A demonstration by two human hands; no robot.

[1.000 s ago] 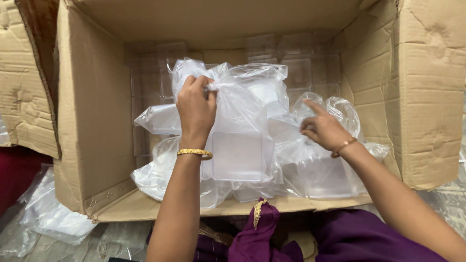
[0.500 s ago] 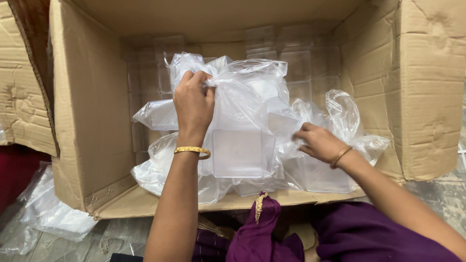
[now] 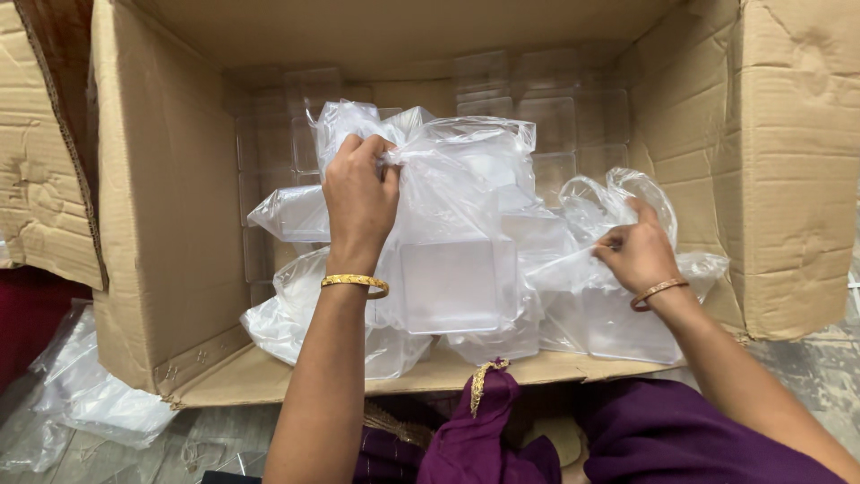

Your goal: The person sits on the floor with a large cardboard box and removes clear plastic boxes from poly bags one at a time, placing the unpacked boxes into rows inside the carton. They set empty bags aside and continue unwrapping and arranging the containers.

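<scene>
I see my left hand (image 3: 360, 199) reaching straight into the box (image 3: 170, 224), wrist bent down, its grip pinched shut on the gathered top of the middle bag (image 3: 457, 233) of clear tubs. My right hand (image 3: 638, 255), held lower, pinches the neighbouring bag (image 3: 618, 314) closed.
</scene>
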